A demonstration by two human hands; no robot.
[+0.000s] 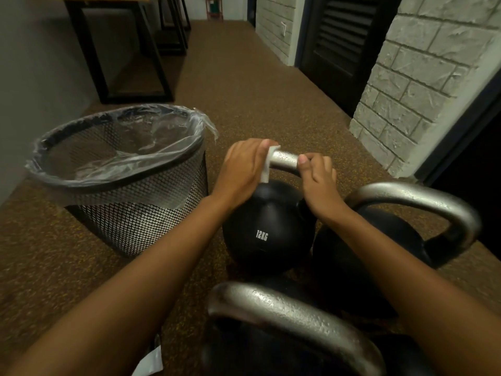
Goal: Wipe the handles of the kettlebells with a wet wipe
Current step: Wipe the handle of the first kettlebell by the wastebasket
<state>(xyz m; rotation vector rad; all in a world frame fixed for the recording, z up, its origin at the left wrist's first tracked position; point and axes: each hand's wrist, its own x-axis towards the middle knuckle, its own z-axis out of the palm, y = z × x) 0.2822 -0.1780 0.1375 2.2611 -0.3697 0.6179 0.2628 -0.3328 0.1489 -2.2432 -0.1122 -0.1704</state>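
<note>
A black kettlebell [267,226] marked 12KG stands on the brown floor in the middle of the view. Its silver handle [286,160] runs across the top. My left hand [241,172] is wrapped over the handle's left end with a white wet wipe [267,165] pressed against the metal. My right hand [317,180] grips the handle's right end, thumb on the bar. A second kettlebell [417,202] sits to the right, and a third kettlebell [292,316] lies nearest me at the bottom, both with silver handles.
A black mesh waste bin [119,185] with a clear liner stands just left of the kettlebells. A white packet [149,362] lies on the floor at the bottom left. A stone-block wall [414,85] and dark doors line the right; black table frames [119,50] stand at the far left.
</note>
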